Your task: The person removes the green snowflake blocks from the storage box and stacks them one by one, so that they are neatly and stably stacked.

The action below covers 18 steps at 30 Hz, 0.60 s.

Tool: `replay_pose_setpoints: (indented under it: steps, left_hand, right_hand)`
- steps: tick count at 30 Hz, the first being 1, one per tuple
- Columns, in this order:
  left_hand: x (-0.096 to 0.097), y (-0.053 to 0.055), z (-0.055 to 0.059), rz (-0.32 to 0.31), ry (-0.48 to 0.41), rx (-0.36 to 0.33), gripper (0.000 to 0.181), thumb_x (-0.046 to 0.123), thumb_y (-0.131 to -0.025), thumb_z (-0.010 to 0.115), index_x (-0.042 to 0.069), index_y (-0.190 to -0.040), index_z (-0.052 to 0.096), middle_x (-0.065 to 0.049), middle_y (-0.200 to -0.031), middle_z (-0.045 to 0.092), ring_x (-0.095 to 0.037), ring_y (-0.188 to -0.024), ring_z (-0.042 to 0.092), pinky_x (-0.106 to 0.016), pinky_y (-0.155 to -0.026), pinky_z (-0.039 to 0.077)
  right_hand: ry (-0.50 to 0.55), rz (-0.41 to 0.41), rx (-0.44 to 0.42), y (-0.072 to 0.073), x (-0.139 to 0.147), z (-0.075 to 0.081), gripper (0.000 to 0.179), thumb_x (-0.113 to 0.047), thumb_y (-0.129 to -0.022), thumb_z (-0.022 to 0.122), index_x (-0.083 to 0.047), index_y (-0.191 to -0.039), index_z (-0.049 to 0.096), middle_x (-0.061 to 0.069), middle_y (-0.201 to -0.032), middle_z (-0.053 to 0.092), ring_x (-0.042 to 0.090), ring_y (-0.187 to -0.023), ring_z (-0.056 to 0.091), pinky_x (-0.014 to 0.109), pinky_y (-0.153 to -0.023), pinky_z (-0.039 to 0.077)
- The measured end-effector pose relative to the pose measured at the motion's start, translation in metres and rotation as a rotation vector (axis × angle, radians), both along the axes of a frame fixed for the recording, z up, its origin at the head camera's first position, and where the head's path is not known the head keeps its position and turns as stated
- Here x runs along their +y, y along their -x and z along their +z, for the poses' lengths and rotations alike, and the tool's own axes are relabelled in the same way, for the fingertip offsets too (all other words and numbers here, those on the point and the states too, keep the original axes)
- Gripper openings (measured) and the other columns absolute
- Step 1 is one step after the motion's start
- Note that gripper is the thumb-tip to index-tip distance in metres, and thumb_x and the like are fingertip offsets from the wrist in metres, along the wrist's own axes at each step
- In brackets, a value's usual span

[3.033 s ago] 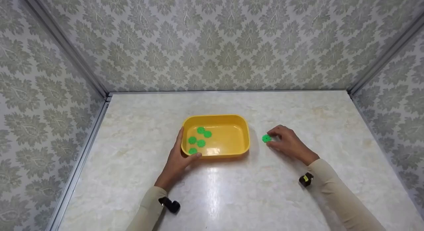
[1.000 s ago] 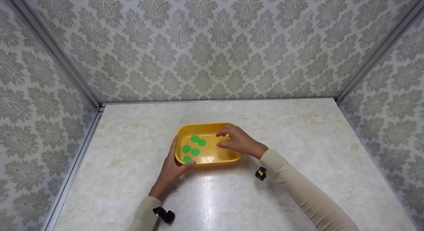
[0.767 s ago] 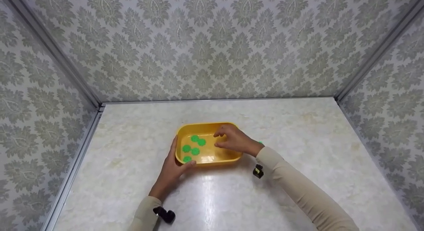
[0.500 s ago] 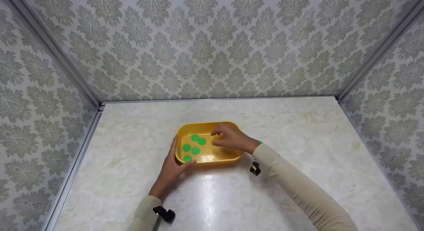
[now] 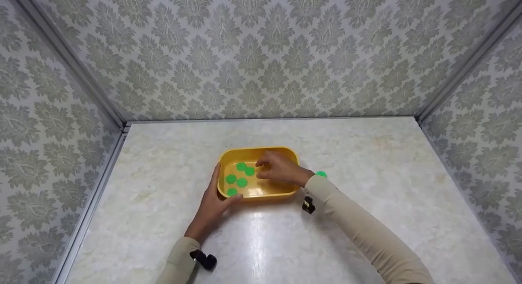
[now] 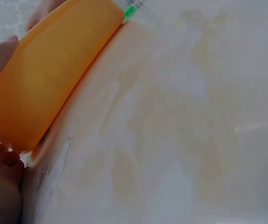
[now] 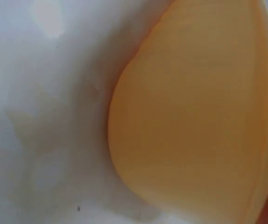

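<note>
A yellow plastic tub (image 5: pixel 281 191) stands on the table, with several small green notched discs (image 5: pixel 242 182) lying in its left half. My left hand (image 5: pixel 214 202) grips the tub's left end, its thumb over the near rim; the left wrist view shows curled fingers low against the tub. My right hand (image 5: pixel 281 169) reaches over the right side into the tub, fingers loosely bent, thumb and forefinger apart. No object shows between them, and the discs lie just left of the fingertips. Another green disc (image 5: pixel 321 174) lies on the table outside, partly hidden behind the right wrist.
The pale marbled tabletop (image 5: pixel 163 174) extends around the tub. Patterned wall panels (image 5: pixel 269 51) close off the back and both sides. A small black device (image 5: pixel 204 259) is strapped at the left wrist, and another black device (image 5: pixel 308 205) at the right.
Three seconds ago my right hand pinched a green disc right of the tub; it has let go and moved left into the tub. Lately it edges further left. My left hand keeps its grip.
</note>
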<state>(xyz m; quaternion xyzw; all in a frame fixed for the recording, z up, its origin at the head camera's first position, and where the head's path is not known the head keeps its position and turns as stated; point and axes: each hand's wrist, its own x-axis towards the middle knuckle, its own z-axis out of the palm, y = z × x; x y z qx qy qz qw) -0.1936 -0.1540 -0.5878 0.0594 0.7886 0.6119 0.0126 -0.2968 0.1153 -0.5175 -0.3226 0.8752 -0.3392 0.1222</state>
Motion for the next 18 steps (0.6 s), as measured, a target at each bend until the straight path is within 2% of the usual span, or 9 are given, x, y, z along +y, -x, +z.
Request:
replay_pose_setpoints:
  steps: [5,10,12,15,18]
  left_hand:
    - [0.000,-0.001,0.002,0.002,0.001,0.007,0.121,0.029,-0.092,0.093,0.035,-0.179,0.009,-0.003,-0.183,0.020,-0.026,-0.160,0.036,-0.051,-0.129,0.029]
    - [0.000,-0.001,0.001,-0.001,0.004,0.006,0.119,0.031,-0.093,0.092,0.035,-0.179,0.009,-0.004,-0.183,0.019,-0.026,-0.162,0.032,-0.051,-0.130,0.027]
    - [0.000,-0.001,0.000,-0.006,-0.008,0.007,0.119,0.030,-0.093,0.092,0.035,-0.179,0.009,-0.004,-0.182,0.022,-0.027,-0.159,0.038,-0.052,-0.128,0.030]
    - [0.000,0.000,-0.001,-0.007,-0.019,0.014,0.120,0.029,-0.093,0.093,0.036,-0.179,0.009,-0.004,-0.181,0.025,-0.026,-0.155,0.043,-0.051,-0.126,0.033]
    - [0.000,0.001,-0.002,-0.004,-0.017,0.019,0.121,0.028,-0.092,0.094,0.035,-0.179,0.009,-0.003,-0.181,0.026,-0.025,-0.156,0.042,-0.050,-0.127,0.033]
  right_hand:
    - [-0.013,-0.002,-0.034,0.000,-0.008,-0.003,0.038,-0.017,-0.099,0.083,0.005,-0.130,0.076,0.016,-0.124,0.075,0.030,-0.115,0.068,0.045,-0.105,0.056]
    - [-0.017,-0.006,-0.031,0.002,-0.014,-0.007,0.037,-0.016,-0.098,0.084,0.004,-0.129,0.078,0.013,-0.121,0.076,0.023,-0.110,0.068,0.040,-0.104,0.056]
    - [-0.010,-0.005,-0.028,0.002,-0.016,-0.009,0.028,-0.013,-0.097,0.082,0.002,-0.121,0.081,0.009,-0.111,0.075,0.018,-0.101,0.064,0.036,-0.096,0.056]
    - [0.009,0.001,-0.013,0.002,-0.018,-0.010,0.013,-0.010,-0.094,0.079,-0.002,-0.105,0.080,0.004,-0.093,0.066,0.015,-0.088,0.054,0.033,-0.083,0.049]
    - [0.018,0.000,0.004,0.001,-0.020,-0.012,0.008,-0.008,-0.091,0.078,-0.003,-0.097,0.077,0.005,-0.087,0.058,0.017,-0.083,0.047,0.034,-0.078,0.042]
